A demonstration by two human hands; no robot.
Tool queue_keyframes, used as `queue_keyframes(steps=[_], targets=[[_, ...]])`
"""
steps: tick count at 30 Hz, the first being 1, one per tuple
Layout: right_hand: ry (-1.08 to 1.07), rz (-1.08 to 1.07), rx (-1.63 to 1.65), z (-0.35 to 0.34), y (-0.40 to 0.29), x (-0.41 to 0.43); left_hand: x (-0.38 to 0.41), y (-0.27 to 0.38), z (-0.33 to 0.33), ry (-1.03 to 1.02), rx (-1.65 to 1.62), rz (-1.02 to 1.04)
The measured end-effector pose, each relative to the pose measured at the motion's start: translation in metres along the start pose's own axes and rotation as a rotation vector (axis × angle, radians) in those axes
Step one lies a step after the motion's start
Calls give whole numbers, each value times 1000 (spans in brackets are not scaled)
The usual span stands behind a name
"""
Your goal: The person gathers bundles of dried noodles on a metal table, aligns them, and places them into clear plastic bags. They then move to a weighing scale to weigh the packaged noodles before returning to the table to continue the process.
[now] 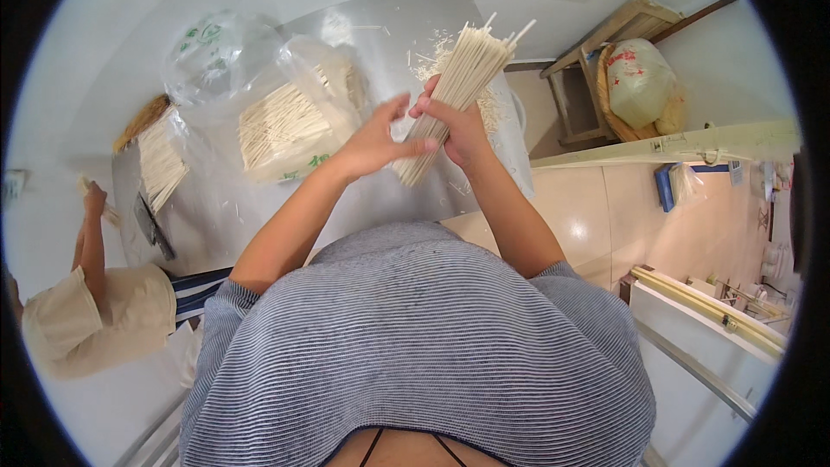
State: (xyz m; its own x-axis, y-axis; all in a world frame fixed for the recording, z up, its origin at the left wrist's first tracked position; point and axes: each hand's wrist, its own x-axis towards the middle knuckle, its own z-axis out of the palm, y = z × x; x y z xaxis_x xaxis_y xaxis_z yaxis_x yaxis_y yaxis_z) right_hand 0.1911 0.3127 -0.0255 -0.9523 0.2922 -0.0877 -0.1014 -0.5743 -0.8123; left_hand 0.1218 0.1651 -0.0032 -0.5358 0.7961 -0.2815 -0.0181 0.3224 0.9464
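Note:
My right hand (pixel 457 126) is closed around a thick bundle of dried noodle-like sticks (pixel 467 65), held slanting above the metal table (pixel 389 6). A few sticks stand out beyond the bundle's upper end. My left hand (pixel 382 139) is beside the lower part, fingers apart and slightly blurred, its thumb over or against the bundle; whether it touches cannot be told. More sticks (pixel 279 120) lie in a clear plastic bag (pixel 324 110) left of my hands. Short broken pieces (pixel 489 110) are scattered behind and right of the bundle.
At the table's left end are another pile of sticks (pixel 159 159), a cleaver-like blade (pixel 152 227) and a brown brush (pixel 142 120). A co-worker (pixel 97 311) holds a small bundle there. Rightward stand a wooden frame (pixel 577 91) and a basket (pixel 606 91) with a filled bag.

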Motion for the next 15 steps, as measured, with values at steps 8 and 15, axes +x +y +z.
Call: queue_keyframes(steps=[8,15], targets=[[64,-204,-353,-16,78,-14,6,-23,20,3,16,165],[46,-334,-620,-9,71,-19,4,-23,16,126,322,335]])
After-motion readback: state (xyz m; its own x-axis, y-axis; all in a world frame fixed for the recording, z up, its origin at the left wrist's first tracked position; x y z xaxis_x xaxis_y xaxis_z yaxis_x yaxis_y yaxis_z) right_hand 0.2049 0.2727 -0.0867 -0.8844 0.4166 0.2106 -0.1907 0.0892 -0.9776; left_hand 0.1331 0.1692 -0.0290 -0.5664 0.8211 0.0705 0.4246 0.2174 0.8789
